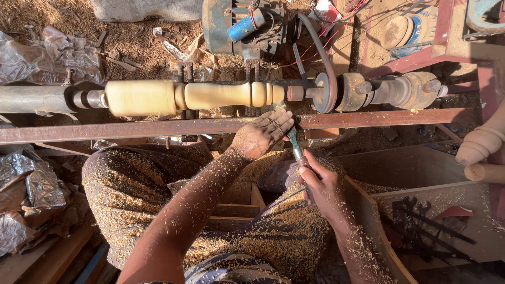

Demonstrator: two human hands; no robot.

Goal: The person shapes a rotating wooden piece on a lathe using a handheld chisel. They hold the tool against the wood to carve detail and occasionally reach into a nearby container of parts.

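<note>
Both hands work at a wood lathe: the left hand [261,135] lies flat, fingers stretched over the rusty tool rest bar [158,127], pressing down on the blade of a chisel [293,143], while the right hand [322,185] is closed around the chisel's handle nearer the body. The chisel tip points up toward the right end of a pale wooden spindle [194,95] mounted between the lathe's two ends, just beyond the bar. By the look of it the shaping is well along: the right part already carries a long swell, beads and grooves, while the left part is a thick plain cylinder not yet detailed. Wood shavings [273,236] cover both forearms, the lap and the floor. A drive belt [318,58] runs to the motor [247,23] behind.
</note>
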